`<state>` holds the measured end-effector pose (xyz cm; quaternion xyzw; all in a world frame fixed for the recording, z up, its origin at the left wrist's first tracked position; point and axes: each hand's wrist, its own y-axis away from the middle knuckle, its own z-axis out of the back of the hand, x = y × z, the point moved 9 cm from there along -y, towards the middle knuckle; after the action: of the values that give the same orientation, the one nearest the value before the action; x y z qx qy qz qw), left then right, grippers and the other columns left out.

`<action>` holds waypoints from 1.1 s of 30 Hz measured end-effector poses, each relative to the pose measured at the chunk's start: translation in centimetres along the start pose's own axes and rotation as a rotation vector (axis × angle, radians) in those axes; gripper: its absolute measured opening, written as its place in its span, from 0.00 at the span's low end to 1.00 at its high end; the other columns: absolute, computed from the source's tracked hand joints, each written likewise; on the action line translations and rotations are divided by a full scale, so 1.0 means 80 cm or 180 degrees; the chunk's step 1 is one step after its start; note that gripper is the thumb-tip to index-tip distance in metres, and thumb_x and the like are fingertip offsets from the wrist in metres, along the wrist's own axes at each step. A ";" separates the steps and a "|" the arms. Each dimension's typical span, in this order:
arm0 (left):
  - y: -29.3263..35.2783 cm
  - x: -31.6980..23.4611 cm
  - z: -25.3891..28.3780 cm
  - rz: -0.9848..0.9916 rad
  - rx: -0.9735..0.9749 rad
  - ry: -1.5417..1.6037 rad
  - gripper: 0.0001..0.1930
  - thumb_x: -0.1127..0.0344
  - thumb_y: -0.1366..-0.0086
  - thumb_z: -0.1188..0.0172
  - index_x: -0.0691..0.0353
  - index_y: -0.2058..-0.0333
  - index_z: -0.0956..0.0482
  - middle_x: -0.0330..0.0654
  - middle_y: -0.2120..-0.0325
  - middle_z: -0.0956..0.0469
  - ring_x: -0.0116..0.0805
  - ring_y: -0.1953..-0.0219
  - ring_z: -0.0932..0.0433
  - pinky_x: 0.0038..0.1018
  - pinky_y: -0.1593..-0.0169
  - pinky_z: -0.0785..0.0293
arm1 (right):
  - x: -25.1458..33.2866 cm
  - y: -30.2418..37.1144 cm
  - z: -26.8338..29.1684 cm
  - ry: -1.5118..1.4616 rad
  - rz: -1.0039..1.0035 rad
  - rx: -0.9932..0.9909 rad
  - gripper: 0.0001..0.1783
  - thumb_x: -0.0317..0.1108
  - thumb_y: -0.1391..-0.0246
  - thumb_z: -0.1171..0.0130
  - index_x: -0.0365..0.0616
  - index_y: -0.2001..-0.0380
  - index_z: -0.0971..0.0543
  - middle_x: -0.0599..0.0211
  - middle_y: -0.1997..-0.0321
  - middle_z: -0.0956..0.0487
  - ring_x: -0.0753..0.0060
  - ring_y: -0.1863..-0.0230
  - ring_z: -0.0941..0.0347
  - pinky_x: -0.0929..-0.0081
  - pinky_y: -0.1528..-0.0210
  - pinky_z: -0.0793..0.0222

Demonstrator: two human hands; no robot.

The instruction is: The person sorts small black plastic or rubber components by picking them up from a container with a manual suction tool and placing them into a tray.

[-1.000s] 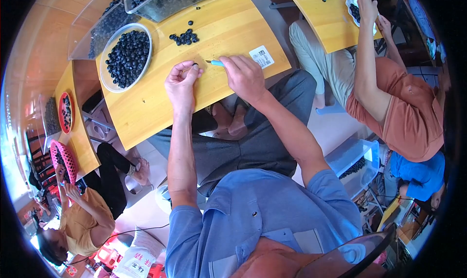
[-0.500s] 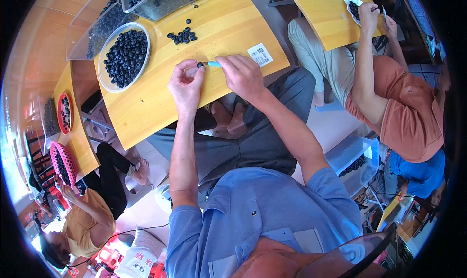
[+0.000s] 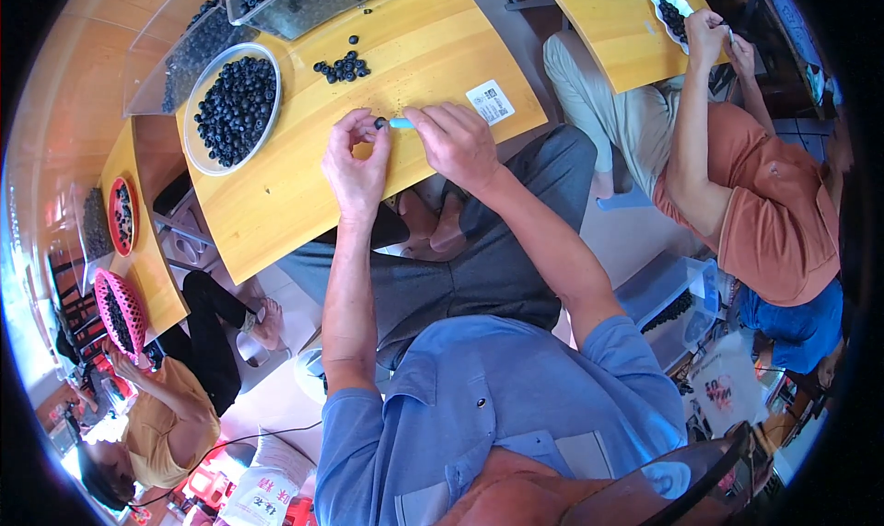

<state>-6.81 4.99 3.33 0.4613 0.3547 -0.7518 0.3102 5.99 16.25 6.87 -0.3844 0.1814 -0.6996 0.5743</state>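
Note:
Between the thumb and fingers of my left hand (image 3: 356, 162) I pinch a small dark, round, berry-like piece (image 3: 379, 122). From the right, my right hand (image 3: 458, 144) grips a slim teal-handled tool (image 3: 401, 122), its front end at the piece. Whether its tip is inside the piece cannot be told. Beyond my hands a loose cluster of similar dark pieces (image 3: 343, 68) lies on the yellow wooden table (image 3: 313, 157). To the left stands a round clear tub (image 3: 278, 93) heaped with them.
Clear bins (image 3: 322, 15) of dark pieces stand at the table's far left. A white label (image 3: 489, 102) lies near the right edge. At a right-hand table a person in a rust shirt (image 3: 773, 204) works; another in yellow (image 3: 175, 415) sits lower left by a pink basket (image 3: 120, 309).
The tool's thin metal tip, visible before, is now hidden, its handle closer to the piece in my left hand. A pale bag has come into view at the lower right.

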 end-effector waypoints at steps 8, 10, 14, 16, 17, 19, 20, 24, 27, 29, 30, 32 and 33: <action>0.008 0.000 0.004 -0.0124 -0.0164 0.0510 0.19 0.82 0.36 0.31 0.67 0.48 0.23 0.43 0.59 0.15 0.27 0.57 0.15 0.25 0.50 0.19 | -0.010 0.001 -0.006 -0.0029 -0.0211 0.0117 0.16 0.25 0.50 0.37 0.40 0.55 0.17 0.63 0.69 0.20 0.59 0.67 0.21 0.60 0.63 0.24; 0.010 0.003 0.007 -0.0158 -0.0276 0.0824 0.19 0.81 0.36 0.30 0.67 0.48 0.23 0.44 0.61 0.14 0.27 0.57 0.14 0.25 0.51 0.18 | -0.010 -0.002 -0.007 -0.0011 -0.0201 0.0065 0.17 0.24 0.50 0.38 0.39 0.55 0.17 0.63 0.68 0.20 0.58 0.66 0.21 0.60 0.63 0.24; 0.008 -0.003 0.021 -0.0319 -0.0427 0.0727 0.15 0.80 0.35 0.30 0.65 0.51 0.20 0.43 0.60 0.15 0.27 0.57 0.15 0.24 0.52 0.18 | -0.012 -0.001 -0.007 0.0016 -0.0254 0.0081 0.18 0.23 0.52 0.38 0.38 0.54 0.17 0.61 0.66 0.18 0.57 0.65 0.20 0.60 0.61 0.24; 0.000 -0.009 0.039 -0.0417 -0.0419 0.0391 0.13 0.80 0.36 0.30 0.65 0.53 0.18 0.43 0.60 0.15 0.27 0.58 0.16 0.25 0.53 0.19 | -0.011 0.000 -0.009 0.0029 -0.0277 0.0130 0.18 0.23 0.51 0.38 0.38 0.54 0.17 0.61 0.65 0.18 0.57 0.64 0.20 0.60 0.61 0.23; -0.006 -0.029 0.062 -0.0864 -0.0600 -0.0190 0.11 0.79 0.36 0.30 0.64 0.56 0.16 0.42 0.60 0.15 0.28 0.59 0.16 0.25 0.54 0.19 | -0.011 0.001 -0.011 0.0041 -0.0307 0.0194 0.18 0.23 0.51 0.39 0.38 0.54 0.17 0.61 0.65 0.18 0.57 0.64 0.20 0.60 0.61 0.23; -0.023 -0.037 0.109 -0.1074 -0.1091 -0.0649 0.07 0.78 0.37 0.30 0.62 0.60 0.14 0.43 0.62 0.15 0.32 0.63 0.17 0.27 0.56 0.20 | -0.009 0.001 -0.008 0.0073 -0.0329 0.0240 0.17 0.22 0.50 0.38 0.38 0.54 0.17 0.60 0.64 0.17 0.56 0.62 0.19 0.61 0.60 0.23; -0.036 -0.034 0.138 -0.0976 -0.1322 -0.0914 0.07 0.77 0.36 0.30 0.62 0.60 0.13 0.43 0.63 0.15 0.31 0.64 0.17 0.26 0.57 0.20 | -0.009 0.000 -0.009 0.0085 -0.0369 0.0302 0.17 0.21 0.49 0.37 0.38 0.54 0.16 0.60 0.63 0.17 0.55 0.61 0.18 0.61 0.59 0.22; -0.096 -0.019 0.213 -0.0694 -0.1486 -0.1315 0.08 0.73 0.35 0.30 0.63 0.57 0.13 0.45 0.60 0.15 0.36 0.61 0.16 0.30 0.54 0.20 | -0.006 -0.001 -0.003 0.0077 -0.0177 -0.0009 0.17 0.22 0.51 0.38 0.39 0.55 0.17 0.61 0.66 0.18 0.56 0.64 0.20 0.59 0.61 0.23; -0.120 -0.052 0.183 -0.1475 -0.1060 -0.2502 0.16 0.77 0.37 0.34 0.61 0.50 0.15 0.53 0.53 0.16 0.52 0.48 0.18 0.42 0.42 0.23 | -0.007 0.001 -0.005 0.0073 -0.0194 -0.0002 0.17 0.22 0.50 0.38 0.39 0.55 0.17 0.61 0.66 0.18 0.56 0.64 0.20 0.59 0.61 0.23; -0.129 -0.055 0.144 -0.1638 -0.0580 -0.2176 0.15 0.77 0.36 0.35 0.62 0.50 0.15 0.52 0.54 0.16 0.51 0.50 0.17 0.42 0.43 0.23 | -0.011 0.002 -0.008 0.0106 -0.0278 0.0111 0.16 0.22 0.49 0.39 0.39 0.55 0.17 0.61 0.65 0.18 0.57 0.64 0.20 0.60 0.61 0.23; -0.135 -0.050 0.122 -0.1601 -0.0209 -0.2162 0.15 0.78 0.36 0.36 0.62 0.50 0.15 0.52 0.55 0.16 0.51 0.51 0.17 0.42 0.44 0.23 | -0.009 0.000 -0.007 0.0105 -0.0255 0.0115 0.16 0.22 0.49 0.39 0.39 0.55 0.17 0.61 0.65 0.18 0.57 0.64 0.20 0.60 0.61 0.23; -0.144 -0.045 0.076 -0.1769 0.0360 -0.2324 0.15 0.79 0.35 0.38 0.61 0.51 0.15 0.52 0.55 0.15 0.52 0.53 0.16 0.43 0.46 0.22 | -0.006 -0.003 -0.006 0.0120 -0.0249 0.0114 0.16 0.22 0.48 0.40 0.39 0.55 0.17 0.61 0.65 0.18 0.57 0.64 0.19 0.60 0.61 0.23; -0.142 -0.053 0.055 -0.2063 0.0438 -0.2513 0.14 0.77 0.34 0.39 0.60 0.50 0.15 0.52 0.55 0.15 0.52 0.53 0.17 0.43 0.48 0.21 | -0.005 -0.004 -0.006 0.0123 -0.0226 0.0120 0.16 0.22 0.48 0.40 0.39 0.55 0.17 0.61 0.65 0.18 0.57 0.64 0.19 0.60 0.61 0.23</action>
<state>-16.31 8.28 11.43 0.0281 0.2851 -0.9477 0.1404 5.43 16.66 6.69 -0.3661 0.1654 -0.7302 0.5527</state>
